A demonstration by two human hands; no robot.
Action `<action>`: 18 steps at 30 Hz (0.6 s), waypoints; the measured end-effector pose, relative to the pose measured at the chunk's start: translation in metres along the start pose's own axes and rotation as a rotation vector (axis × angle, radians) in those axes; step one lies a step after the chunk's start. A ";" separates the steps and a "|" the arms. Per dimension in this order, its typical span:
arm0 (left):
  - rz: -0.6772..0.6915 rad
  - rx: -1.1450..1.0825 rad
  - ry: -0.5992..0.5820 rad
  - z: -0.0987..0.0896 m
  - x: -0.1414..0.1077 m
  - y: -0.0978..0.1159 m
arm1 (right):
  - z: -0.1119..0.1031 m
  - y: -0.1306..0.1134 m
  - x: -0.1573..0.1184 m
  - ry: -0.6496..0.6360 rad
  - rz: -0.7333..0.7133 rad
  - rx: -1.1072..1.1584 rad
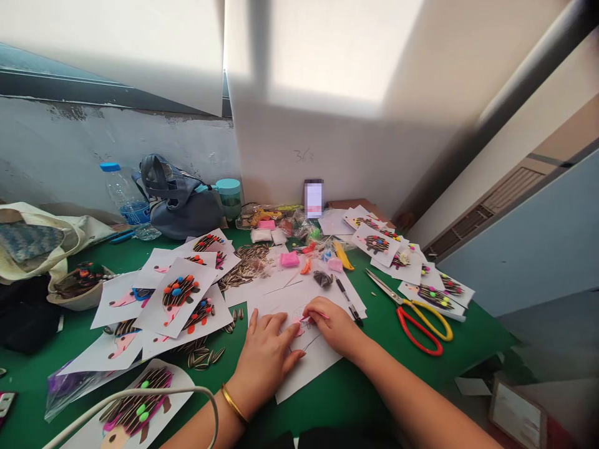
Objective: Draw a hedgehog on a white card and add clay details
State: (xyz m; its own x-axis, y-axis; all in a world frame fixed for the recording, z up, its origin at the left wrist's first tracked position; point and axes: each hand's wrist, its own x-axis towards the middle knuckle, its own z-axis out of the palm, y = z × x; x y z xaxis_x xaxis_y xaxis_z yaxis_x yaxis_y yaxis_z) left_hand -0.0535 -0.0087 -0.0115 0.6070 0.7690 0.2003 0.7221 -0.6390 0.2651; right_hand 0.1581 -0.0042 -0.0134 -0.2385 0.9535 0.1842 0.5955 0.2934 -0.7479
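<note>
My left hand (269, 346) lies on a white sheet of paper (299, 380), its fingers spread. My right hand (334, 327) is closed in a pinch around a thin pink stick (322, 315), its tip over the drawing. Under the fingertips is a small line drawing with pink clay (298, 329) pressed onto part of it; the rest is partly hidden. A black pen (345, 292) lies right of my right hand. Beyond my hands are a pink clay packet (289, 259), a bag of dark clay (322, 279) and a heap of sunflower seeds (248, 262).
Hedgehog pictures (178, 293) made with seeds overlap on the left, more pictures (374, 242) on the right. Large scissors (412, 312) lie open on the green table (374, 386). A phone (313, 198), a bag (182, 202) and a water bottle (133, 206) stand behind. A cable (154, 391) crosses my left forearm.
</note>
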 end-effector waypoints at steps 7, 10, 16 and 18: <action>0.009 -0.004 0.026 0.000 0.000 0.000 | 0.001 0.001 -0.001 0.007 -0.006 0.007; 0.011 0.000 0.026 0.000 0.000 0.000 | -0.001 -0.002 -0.002 -0.014 -0.011 -0.004; -0.002 -0.002 0.005 0.000 0.000 0.000 | -0.005 -0.005 -0.006 -0.038 -0.020 -0.014; 0.000 -0.001 0.007 0.000 0.000 0.000 | -0.007 -0.006 -0.007 -0.045 -0.028 -0.016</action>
State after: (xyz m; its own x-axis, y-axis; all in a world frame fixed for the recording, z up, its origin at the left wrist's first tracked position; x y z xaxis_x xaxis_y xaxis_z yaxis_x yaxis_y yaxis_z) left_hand -0.0531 -0.0087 -0.0113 0.6043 0.7694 0.2070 0.7221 -0.6387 0.2659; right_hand 0.1612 -0.0125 -0.0056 -0.2891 0.9410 0.1759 0.5999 0.3212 -0.7327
